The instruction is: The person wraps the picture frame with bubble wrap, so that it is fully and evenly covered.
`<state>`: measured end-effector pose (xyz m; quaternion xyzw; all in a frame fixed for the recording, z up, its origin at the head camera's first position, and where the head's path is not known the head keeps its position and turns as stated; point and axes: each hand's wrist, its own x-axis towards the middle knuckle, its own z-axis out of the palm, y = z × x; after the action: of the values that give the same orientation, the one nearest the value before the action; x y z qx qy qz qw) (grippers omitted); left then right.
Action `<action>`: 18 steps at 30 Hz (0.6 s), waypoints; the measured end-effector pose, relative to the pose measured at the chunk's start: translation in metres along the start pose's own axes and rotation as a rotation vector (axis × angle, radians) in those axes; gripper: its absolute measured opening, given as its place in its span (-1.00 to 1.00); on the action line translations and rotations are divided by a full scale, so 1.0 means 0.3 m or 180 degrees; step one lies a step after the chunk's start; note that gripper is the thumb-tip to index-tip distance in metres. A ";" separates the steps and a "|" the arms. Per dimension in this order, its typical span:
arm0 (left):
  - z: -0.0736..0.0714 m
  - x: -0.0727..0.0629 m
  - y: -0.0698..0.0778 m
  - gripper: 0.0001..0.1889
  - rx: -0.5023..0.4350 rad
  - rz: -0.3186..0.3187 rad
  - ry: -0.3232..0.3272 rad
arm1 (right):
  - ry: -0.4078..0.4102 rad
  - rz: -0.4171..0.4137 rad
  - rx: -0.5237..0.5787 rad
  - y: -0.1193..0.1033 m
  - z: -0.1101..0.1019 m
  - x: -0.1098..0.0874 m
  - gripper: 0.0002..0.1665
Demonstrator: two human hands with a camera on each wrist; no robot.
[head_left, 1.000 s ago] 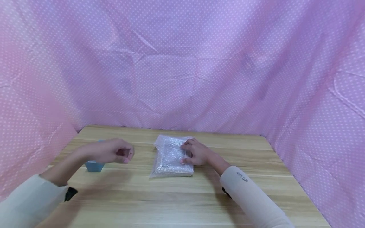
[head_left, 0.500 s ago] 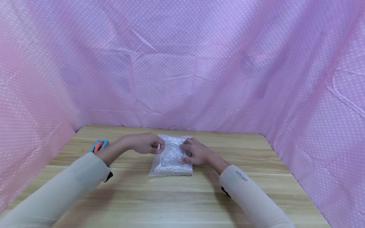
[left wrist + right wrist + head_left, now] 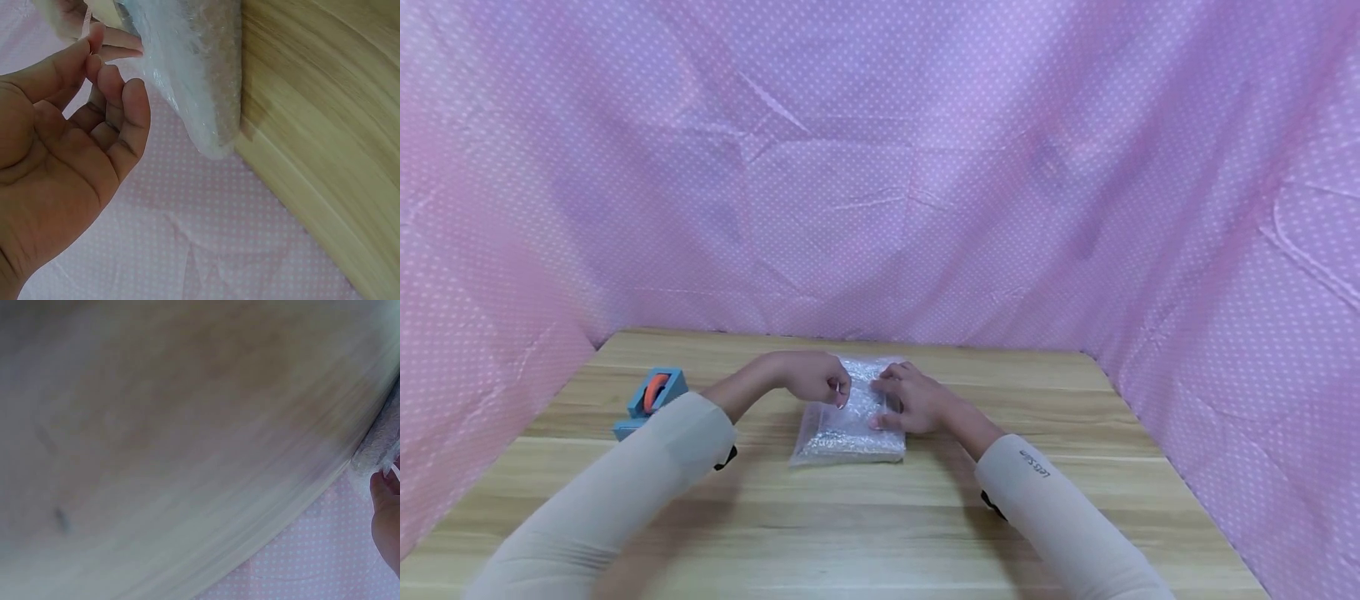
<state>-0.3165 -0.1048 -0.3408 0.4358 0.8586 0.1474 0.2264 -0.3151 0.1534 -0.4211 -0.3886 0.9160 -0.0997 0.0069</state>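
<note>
A flat package in bubble wrap (image 3: 842, 442) lies near the middle of the wooden table. My left hand (image 3: 816, 377) is over its left part, palm turned down in the head view. Between the left thumb and index finger a thin clear strip of tape (image 3: 87, 22) shows in the left wrist view. From the right side my right hand (image 3: 919, 402) presses on top of the package, thumb and fingers spread apart. In the right wrist view the right thumb (image 3: 379, 487) touches the plastic near the package's edge. The strip's far end is hidden.
A blue tape dispenser (image 3: 673, 385) with an orange roll core (image 3: 655, 392) stands at the table's left, partly behind the left sleeve (image 3: 655, 458). Pink dotted cloth (image 3: 880, 208) hangs behind and on both sides of the wooden table (image 3: 865, 533).
My left hand has moved right, from beside the tape dispenser to over the package, bringing the dispenser into fuller view. My right hand stays on the package.
</note>
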 end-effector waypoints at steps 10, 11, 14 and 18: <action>0.012 0.063 -0.007 -0.88 -0.0071 -0.0015 -0.0103 | -0.0022 0.0061 -0.0018 -0.005 -0.002 0.005 -0.11; 0.014 0.069 -0.010 -0.88 -0.0069 -0.0040 -0.0095 | -0.0020 0.0064 -0.0013 -0.005 -0.002 0.005 -0.11; 0.025 0.087 -0.024 -0.86 -0.0046 -0.0114 -0.0052 | -0.0017 0.0059 -0.0008 -0.004 -0.001 0.008 -0.12; 0.043 0.104 -0.041 -0.81 -0.0039 -0.0222 0.0016 | 0.0001 0.0032 -0.0029 0.001 0.002 0.011 -0.13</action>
<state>-0.3344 -0.0858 -0.3656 0.4038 0.8729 0.1457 0.2319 -0.3175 0.1510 -0.4215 -0.3840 0.9184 -0.0956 0.0054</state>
